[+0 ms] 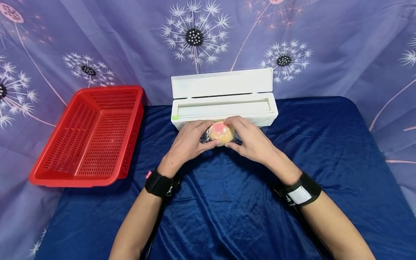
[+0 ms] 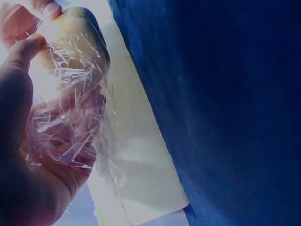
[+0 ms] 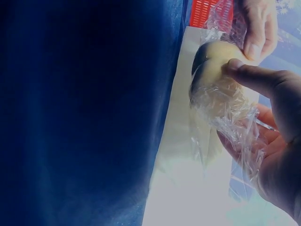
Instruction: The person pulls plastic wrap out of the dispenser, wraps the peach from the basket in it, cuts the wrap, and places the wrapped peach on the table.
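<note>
Item: round yellow-pink fruit point(image 1: 221, 133), partly covered in crinkled clear cling film point(image 3: 230, 117). Location: on the dark blue cloth point(image 1: 227, 202), just in front of the white film dispenser point(image 1: 224, 104), whose lid stands open.

Surroundings: red perforated basket point(image 1: 94, 133) at the cloth's left edge; purple dandelion-print curtain point(image 1: 136, 39) behind.

Hands: left hand point(image 1: 190, 141) and right hand point(image 1: 251, 139) cup the fruit from either side, fingers curled round it, thumbs pressing the film against its skin. Both wrists wear black straps.

A round yellow-pink fruit point(image 1: 221, 133), swathed in crinkled clear cling film point(image 2: 70, 122), sits at the counter's twelve o'clock, just before the white dispenser.
</note>
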Tool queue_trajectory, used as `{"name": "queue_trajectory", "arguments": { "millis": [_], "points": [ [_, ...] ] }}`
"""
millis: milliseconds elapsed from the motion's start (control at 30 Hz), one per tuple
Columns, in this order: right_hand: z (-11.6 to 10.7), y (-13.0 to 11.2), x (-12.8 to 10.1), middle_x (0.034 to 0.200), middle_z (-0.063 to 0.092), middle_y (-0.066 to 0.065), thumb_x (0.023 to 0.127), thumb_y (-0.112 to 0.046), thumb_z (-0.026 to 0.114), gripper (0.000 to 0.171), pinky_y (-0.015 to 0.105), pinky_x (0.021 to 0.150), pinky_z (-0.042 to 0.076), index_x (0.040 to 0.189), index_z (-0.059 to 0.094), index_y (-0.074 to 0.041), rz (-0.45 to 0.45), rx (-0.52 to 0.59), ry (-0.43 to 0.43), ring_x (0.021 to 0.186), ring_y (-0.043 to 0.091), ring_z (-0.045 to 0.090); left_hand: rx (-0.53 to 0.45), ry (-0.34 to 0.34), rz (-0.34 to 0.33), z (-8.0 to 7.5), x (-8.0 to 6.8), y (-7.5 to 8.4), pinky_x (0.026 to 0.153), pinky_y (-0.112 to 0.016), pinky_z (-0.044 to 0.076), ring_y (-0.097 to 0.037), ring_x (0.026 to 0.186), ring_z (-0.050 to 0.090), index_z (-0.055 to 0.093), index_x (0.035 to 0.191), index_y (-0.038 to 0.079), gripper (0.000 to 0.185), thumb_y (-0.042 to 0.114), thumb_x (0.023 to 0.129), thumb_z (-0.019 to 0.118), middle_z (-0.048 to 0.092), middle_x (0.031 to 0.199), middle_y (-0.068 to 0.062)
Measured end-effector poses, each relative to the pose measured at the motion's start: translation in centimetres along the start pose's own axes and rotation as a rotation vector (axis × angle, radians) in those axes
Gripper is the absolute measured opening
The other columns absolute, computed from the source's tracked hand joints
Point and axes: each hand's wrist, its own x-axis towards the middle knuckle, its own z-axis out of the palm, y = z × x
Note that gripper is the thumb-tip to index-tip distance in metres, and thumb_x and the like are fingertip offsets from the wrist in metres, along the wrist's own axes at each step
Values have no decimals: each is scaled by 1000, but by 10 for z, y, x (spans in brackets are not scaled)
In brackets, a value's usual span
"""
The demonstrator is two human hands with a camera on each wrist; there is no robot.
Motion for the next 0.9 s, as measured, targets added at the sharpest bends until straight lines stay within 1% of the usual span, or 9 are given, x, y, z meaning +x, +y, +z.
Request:
{"name": "queue_trajectory", "arguments": {
  "millis": [133, 233, 300, 367, 533, 633, 700, 800, 900],
  "points": [
    [-1, 0, 0, 136, 62, 19, 86, -13, 91, 63, 49, 100, 52, 136, 56, 2, 15, 6, -17, 120, 35, 64, 15, 2, -2, 0, 0, 0, 80, -39, 51, -20, 93, 66, 65, 144, 9, 62, 50, 99, 75, 72, 120, -8],
    [-1, 1, 0, 136, 62, 19, 86, -15, 91, 63, 49, 98, 53, 137, 56, 1, 30, 19, -29, 118, 34, 64, 26, 3, -4, 0, 0, 0, 77, -37, 49, -18, 88, 63, 66, 143, 9, 61, 50, 98, 75, 71, 118, -8],
    [-2, 3, 0, 137, 62, 18, 87, -15, 91, 63, 49, 98, 53, 138, 57, 1, 36, 35, -35, 118, 34, 64, 34, 6, -4, 0, -1, 1, 74, -36, 47, -17, 83, 59, 67, 142, 10, 61, 51, 98, 75, 68, 115, -6],
    [-2, 4, 0, 138, 62, 17, 87, -16, 91, 66, 50, 100, 52, 141, 57, -1, 37, 43, -39, 120, 34, 64, 40, 14, -2, 1, -2, 1, 74, -36, 46, -17, 82, 56, 68, 141, 10, 61, 52, 97, 76, 65, 115, -6],
    [-2, 4, 1, 141, 61, 17, 86, -18, 91, 71, 52, 106, 49, 147, 58, -2, 20, 31, -50, 127, 35, 61, 51, 32, 20, 1, -2, 1, 77, -36, 45, -16, 83, 55, 69, 140, 11, 60, 51, 96, 77, 64, 112, -5],
    [-2, 4, 1, 142, 61, 17, 87, -19, 91, 70, 52, 106, 49, 147, 59, -2, 18, 24, -55, 127, 35, 61, 39, 32, 26, 1, -2, 1, 74, -36, 44, -15, 79, 53, 68, 141, 11, 60, 50, 96, 77, 64, 104, -3],
    [-2, 4, 1, 143, 61, 17, 87, -19, 91, 70, 52, 106, 49, 147, 59, -2, 21, 25, -58, 128, 35, 61, 15, 35, 21, 1, -2, 1, 74, -35, 45, -15, 80, 54, 66, 142, 12, 61, 50, 96, 78, 64, 100, -1],
    [-2, 4, 1, 144, 60, 16, 87, -20, 91, 70, 52, 107, 49, 148, 58, -3, 28, 28, -64, 129, 35, 61, -5, 42, 26, 0, -2, 2, 76, -35, 48, -14, 84, 59, 62, 143, 13, 62, 51, 96, 78, 66, 101, 0],
    [-2, 5, 1, 144, 60, 16, 88, -21, 90, 70, 51, 107, 49, 148, 58, -3, 34, 26, -70, 129, 34, 60, 28, 48, 49, -1, -2, 2, 82, -38, 50, -16, 91, 62, 61, 141, 15, 61, 54, 95, 77, 68, 109, -1]
  ]
}}
